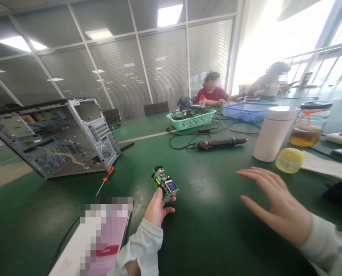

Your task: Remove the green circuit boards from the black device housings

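My left hand (159,209) grips a small green circuit board (164,184) by its near edge, above the middle of the green table. Black connectors, a yellow part and a small bluish square like a display show on the board. To the right, my right hand (274,205) hovers over the table with its fingers apart and nothing in it. A white tumbler (274,134) and a round yellow object (290,160) stand just beyond that hand. Left of the board lies a screwdriver (105,180) with an orange and black handle.
An open computer case (81,138) stands at the left. Behind are an electric screwdriver (219,143) with its cord, a green basket (192,119) of cables and a blue basket (248,111). A jar of amber liquid (309,126) is at right. Two people sit at the far side.
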`<act>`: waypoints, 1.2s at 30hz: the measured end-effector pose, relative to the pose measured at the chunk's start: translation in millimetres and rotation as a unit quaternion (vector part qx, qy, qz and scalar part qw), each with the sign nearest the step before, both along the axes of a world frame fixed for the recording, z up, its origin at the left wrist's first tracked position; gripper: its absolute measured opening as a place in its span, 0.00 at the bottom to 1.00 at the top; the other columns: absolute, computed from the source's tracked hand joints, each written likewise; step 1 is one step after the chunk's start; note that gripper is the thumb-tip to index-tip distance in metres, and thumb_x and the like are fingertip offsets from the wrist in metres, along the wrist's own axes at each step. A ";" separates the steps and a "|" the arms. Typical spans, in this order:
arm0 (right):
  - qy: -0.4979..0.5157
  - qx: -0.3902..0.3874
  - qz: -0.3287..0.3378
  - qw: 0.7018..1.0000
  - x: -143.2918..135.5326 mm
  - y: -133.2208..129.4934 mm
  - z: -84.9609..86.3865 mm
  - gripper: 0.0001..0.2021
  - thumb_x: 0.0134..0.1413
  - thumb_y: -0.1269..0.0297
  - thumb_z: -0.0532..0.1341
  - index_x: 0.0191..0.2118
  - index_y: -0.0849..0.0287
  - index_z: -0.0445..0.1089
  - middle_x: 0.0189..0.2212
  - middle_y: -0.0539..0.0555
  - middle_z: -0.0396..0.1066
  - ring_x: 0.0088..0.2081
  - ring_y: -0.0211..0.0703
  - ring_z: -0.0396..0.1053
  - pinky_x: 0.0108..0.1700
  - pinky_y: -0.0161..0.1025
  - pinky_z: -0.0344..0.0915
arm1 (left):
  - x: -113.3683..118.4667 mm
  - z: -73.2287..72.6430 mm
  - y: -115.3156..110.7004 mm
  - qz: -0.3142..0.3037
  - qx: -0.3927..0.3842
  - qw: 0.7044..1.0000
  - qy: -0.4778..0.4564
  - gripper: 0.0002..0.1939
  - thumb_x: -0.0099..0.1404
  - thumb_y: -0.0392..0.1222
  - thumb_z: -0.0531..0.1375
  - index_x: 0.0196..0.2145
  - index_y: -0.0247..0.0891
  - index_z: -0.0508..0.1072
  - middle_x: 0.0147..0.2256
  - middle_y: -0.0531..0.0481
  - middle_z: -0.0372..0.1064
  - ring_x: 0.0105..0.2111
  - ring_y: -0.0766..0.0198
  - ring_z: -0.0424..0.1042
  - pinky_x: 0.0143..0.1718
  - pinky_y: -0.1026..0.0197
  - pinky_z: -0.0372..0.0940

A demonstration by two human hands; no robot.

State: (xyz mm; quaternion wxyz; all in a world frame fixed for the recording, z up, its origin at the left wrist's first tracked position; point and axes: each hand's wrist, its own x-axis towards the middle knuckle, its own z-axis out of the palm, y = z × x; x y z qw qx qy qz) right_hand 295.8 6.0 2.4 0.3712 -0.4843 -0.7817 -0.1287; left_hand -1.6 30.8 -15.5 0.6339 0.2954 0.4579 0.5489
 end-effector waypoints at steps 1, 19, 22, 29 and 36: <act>0.001 -0.016 0.027 1.000 -17.4 1.7 1.5 0.19 0.59 0.57 0.52 0.54 0.57 0.57 0.49 0.59 0.62 0.55 0.55 0.56 0.53 0.55 0.60 | 0.4 -1.0 0.6 0.010 0.009 1.000 0.008 0.15 0.58 0.49 0.62 0.37 0.34 0.72 0.32 0.45 0.74 0.31 0.62 0.72 0.21 0.67 0.64; -0.072 0.030 0.181 0.980 -86.5 21.2 3.8 0.22 0.63 0.54 0.52 0.57 0.63 0.60 0.50 0.60 0.63 0.57 0.53 0.54 0.60 0.54 0.55 | 3.7 24.6 -18.9 0.018 0.521 0.484 0.702 0.15 0.63 0.46 0.53 0.40 0.31 0.70 0.32 0.41 0.68 0.35 0.52 0.67 0.37 0.53 0.66; -0.060 0.033 0.194 0.979 -87.4 22.3 2.0 0.20 0.65 0.54 0.48 0.51 0.63 0.65 0.44 0.60 0.66 0.53 0.51 0.59 0.56 0.50 0.60 | 5.5 27.0 -19.1 0.018 0.541 0.455 0.707 0.18 0.65 0.49 0.50 0.39 0.31 0.70 0.33 0.41 0.68 0.38 0.52 0.67 0.40 0.53 0.65; -0.042 0.002 0.232 0.972 -89.7 15.7 6.3 0.20 0.66 0.52 0.46 0.44 0.63 0.65 0.41 0.59 0.67 0.47 0.48 0.63 0.49 0.46 0.66 | 7.3 29.0 -22.7 0.057 0.581 0.405 0.704 0.18 0.66 0.48 0.51 0.41 0.31 0.72 0.37 0.41 0.69 0.44 0.52 0.66 0.51 0.54 0.59; -0.064 0.076 0.170 0.980 -84.0 9.4 2.6 0.09 0.66 0.67 0.46 0.43 0.62 0.62 0.47 0.57 0.66 0.51 0.46 0.63 0.54 0.48 0.62 | 7.7 17.5 -24.1 0.092 0.525 0.453 0.715 0.30 0.59 0.52 0.59 0.56 0.33 0.64 0.51 0.38 0.63 0.56 0.47 0.56 0.59 0.48 0.50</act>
